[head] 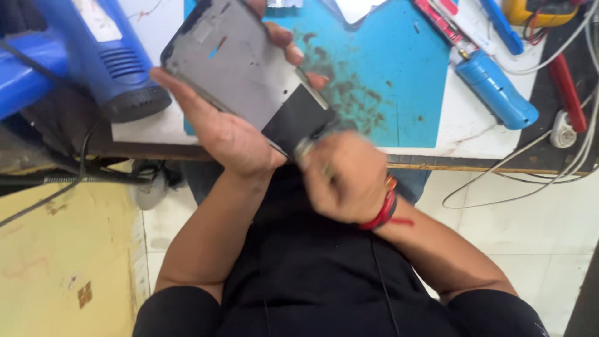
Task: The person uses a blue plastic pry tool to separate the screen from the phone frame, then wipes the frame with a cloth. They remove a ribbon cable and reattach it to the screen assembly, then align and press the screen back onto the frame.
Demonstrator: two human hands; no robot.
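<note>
The left hand (231, 134) grips a grey phone frame (240, 68), tilted above the surface (462, 125) edge so its lower end faces the right hand (343, 178). That hand, blurred, is closed around a small tool (306, 146) touching the frame's bottom.

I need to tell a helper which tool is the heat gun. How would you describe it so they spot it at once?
Start at the blue mat on the white bench, then look to its far left edge. The heat gun lies there: bulky, blue, vented, with a black round nozzle, far bigger than the slim blue tool on the right.
</note>
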